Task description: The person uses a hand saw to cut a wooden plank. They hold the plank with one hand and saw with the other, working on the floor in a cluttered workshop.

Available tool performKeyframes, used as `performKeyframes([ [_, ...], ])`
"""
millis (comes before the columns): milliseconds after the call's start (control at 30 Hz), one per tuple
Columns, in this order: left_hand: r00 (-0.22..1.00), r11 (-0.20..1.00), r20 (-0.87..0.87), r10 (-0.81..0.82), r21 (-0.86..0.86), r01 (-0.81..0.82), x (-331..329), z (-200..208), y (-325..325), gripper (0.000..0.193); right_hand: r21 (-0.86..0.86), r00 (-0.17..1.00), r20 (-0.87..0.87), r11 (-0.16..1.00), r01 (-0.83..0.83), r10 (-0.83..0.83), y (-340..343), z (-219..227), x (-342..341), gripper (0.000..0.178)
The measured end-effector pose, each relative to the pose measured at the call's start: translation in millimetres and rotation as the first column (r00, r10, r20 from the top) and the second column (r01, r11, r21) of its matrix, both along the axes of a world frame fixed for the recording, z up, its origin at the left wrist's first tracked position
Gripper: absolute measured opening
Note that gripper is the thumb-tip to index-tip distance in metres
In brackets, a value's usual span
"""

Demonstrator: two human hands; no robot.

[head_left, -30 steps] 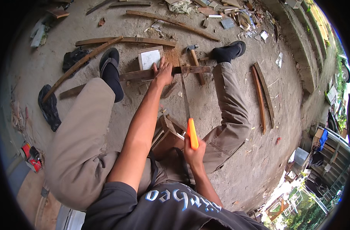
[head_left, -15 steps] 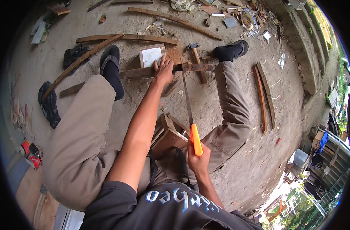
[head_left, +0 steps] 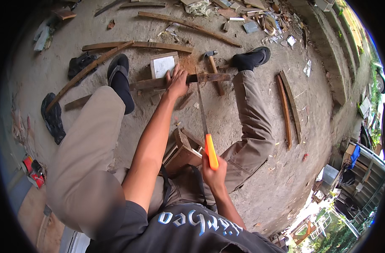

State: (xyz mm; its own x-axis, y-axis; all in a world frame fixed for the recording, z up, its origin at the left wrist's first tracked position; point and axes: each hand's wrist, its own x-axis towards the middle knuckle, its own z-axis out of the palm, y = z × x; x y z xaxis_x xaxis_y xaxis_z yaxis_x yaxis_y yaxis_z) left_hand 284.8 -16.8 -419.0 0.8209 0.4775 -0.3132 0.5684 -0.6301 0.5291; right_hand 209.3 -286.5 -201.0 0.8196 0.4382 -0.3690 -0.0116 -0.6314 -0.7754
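Observation:
My left hand [head_left: 177, 84] is closed over a dark wooden strip [head_left: 147, 84], which lies crosswise in front of me. A white-faced block with wooden sides [head_left: 164, 65] sits just beyond its fingertips. In my right hand [head_left: 214, 173] is a handsaw [head_left: 211, 152], gripped by its orange and yellow handle. The thin blade points away from me and meets the strip just right of my left hand. A hammer [head_left: 212, 64] lies past the strip, its handle partly hidden under it. Below the blade, close to my lap, stands a small wooden frame or box [head_left: 183, 154].
Long wooden strips lie on the concrete floor, including a pair [head_left: 290, 110] at the right and a leaning one [head_left: 89, 67] at the left. Black plastic bags [head_left: 53, 118] lie far left. Scraps and rubble [head_left: 268, 23] spread at the back right, beside concrete steps [head_left: 333, 63].
The handsaw has slid slightly forward, away from me, across the strip. My left hand keeps its hold on the wood. The whole view has shifted a little.

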Motion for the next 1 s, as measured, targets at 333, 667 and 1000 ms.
performKeyframes([
  [333,0.999,0.999,0.003,-0.049,-0.012,0.049,0.9,2.3,3.2,0.061,0.111,0.989,0.137,0.993,0.040,-0.056,100.1,-78.6,63.2,0.024],
  [667,1.000,1.000,0.029,-0.001,0.013,0.000,-4.1,1.5,-0.5,0.063,0.066,1.000,0.012,0.998,-0.004,0.003,-23.6,6.6,-0.5,0.011],
  [1000,0.996,0.999,0.080,-0.034,0.009,0.033,-6.4,-4.1,-0.3,0.062,0.061,0.995,0.085,0.997,-0.051,0.046,80.7,-76.2,70.7,0.033],
])
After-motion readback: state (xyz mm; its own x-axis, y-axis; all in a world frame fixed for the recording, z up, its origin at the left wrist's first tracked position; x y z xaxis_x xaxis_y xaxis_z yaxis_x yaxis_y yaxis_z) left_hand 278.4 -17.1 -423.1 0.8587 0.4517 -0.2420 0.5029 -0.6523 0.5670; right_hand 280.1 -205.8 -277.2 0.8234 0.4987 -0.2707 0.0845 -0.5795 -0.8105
